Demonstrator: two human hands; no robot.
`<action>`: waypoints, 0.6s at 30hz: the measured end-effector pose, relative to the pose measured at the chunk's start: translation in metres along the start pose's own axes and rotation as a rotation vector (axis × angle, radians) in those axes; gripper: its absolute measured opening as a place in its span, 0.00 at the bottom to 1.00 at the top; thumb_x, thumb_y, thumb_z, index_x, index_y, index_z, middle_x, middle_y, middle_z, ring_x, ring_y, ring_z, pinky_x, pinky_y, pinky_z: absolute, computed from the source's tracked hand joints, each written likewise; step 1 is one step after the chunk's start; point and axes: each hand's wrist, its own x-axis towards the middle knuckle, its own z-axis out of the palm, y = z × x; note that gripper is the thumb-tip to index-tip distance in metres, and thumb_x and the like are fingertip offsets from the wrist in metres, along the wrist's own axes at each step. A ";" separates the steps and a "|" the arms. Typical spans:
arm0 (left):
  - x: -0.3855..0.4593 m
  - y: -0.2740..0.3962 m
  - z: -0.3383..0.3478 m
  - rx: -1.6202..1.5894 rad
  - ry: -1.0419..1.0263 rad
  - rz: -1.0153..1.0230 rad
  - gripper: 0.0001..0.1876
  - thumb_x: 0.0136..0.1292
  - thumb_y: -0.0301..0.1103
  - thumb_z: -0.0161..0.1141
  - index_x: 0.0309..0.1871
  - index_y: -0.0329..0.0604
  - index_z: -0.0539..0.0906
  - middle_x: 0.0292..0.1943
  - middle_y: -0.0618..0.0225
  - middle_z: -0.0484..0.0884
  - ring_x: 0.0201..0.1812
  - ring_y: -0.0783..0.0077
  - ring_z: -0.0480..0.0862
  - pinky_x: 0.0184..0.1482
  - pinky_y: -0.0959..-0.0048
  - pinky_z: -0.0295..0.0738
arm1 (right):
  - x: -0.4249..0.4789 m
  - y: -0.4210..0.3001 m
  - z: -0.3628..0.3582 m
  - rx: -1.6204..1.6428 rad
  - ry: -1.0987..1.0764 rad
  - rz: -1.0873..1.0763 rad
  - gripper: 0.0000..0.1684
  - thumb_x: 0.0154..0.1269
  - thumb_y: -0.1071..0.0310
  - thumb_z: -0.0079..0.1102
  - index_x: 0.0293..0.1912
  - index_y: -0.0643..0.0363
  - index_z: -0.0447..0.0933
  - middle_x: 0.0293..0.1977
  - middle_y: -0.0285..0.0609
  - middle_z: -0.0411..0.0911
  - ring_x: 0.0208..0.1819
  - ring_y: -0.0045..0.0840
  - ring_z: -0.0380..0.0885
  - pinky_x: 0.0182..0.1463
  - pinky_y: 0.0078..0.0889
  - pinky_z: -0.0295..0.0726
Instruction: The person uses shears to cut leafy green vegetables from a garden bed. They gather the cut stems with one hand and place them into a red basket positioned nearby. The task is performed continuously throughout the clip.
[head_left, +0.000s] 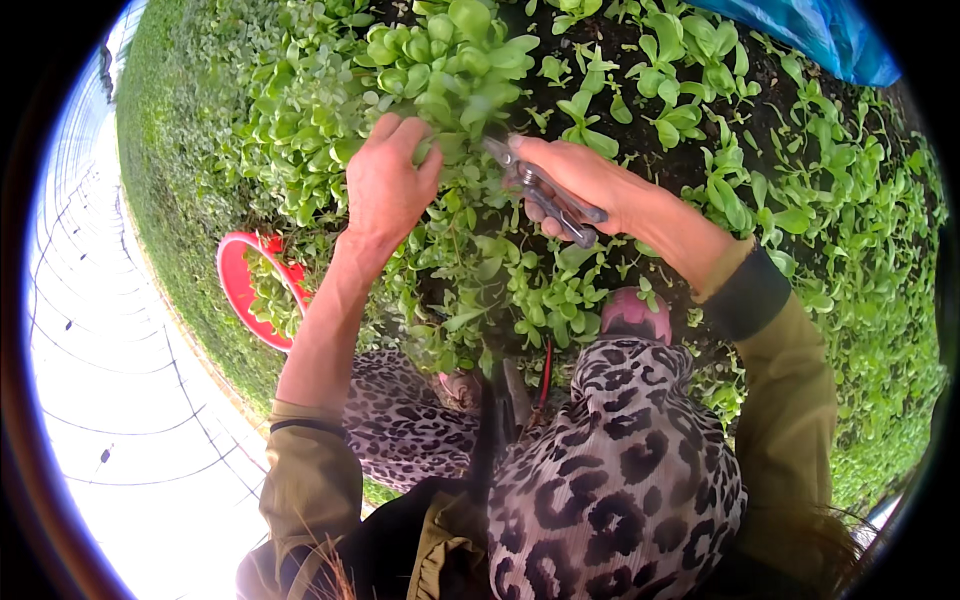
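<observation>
Among low leafy green plants (442, 60), my left hand (394, 180) has its fingers curled closed on a leafy stem. My right hand (562, 184) grips a pair of pruning shears (544, 187) with grey handles and a visible spring. The blades point up and left at the base of the large-leaved clump, close beside my left hand. Leaves partly hide the blade tips, so whether they touch a stem cannot be told.
A red plastic bucket (234, 289), tilted and holding cut greens (271, 296), lies left of my left forearm. A blue plastic sheet or bag (832, 37) is at the top right. My knees in leopard-print cloth (622, 465) and a pink shoe (637, 313) are among the plants below.
</observation>
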 end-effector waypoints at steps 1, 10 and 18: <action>-0.001 -0.001 -0.001 -0.062 -0.004 -0.011 0.05 0.61 0.25 0.65 0.39 0.39 0.82 0.34 0.60 0.80 0.32 0.59 0.82 0.34 0.65 0.75 | -0.004 0.002 0.000 -0.004 0.010 0.007 0.34 0.76 0.39 0.37 0.48 0.63 0.73 0.29 0.42 0.79 0.23 0.23 0.79 0.24 0.28 0.75; -0.063 -0.055 -0.060 -0.642 0.121 -0.403 0.09 0.67 0.25 0.58 0.48 0.42 0.85 0.51 0.64 0.84 0.35 0.76 0.82 0.31 0.81 0.80 | -0.037 0.022 -0.008 0.161 -0.067 0.024 0.36 0.78 0.37 0.35 0.51 0.63 0.74 0.27 0.41 0.79 0.24 0.25 0.81 0.25 0.25 0.79; -0.196 -0.207 -0.188 -0.283 0.445 -0.783 0.10 0.70 0.34 0.59 0.49 0.43 0.85 0.38 0.70 0.86 0.29 0.80 0.82 0.27 0.82 0.77 | -0.045 0.022 -0.006 0.327 -0.216 -0.036 0.37 0.80 0.38 0.31 0.53 0.64 0.74 0.25 0.45 0.80 0.22 0.29 0.83 0.22 0.26 0.80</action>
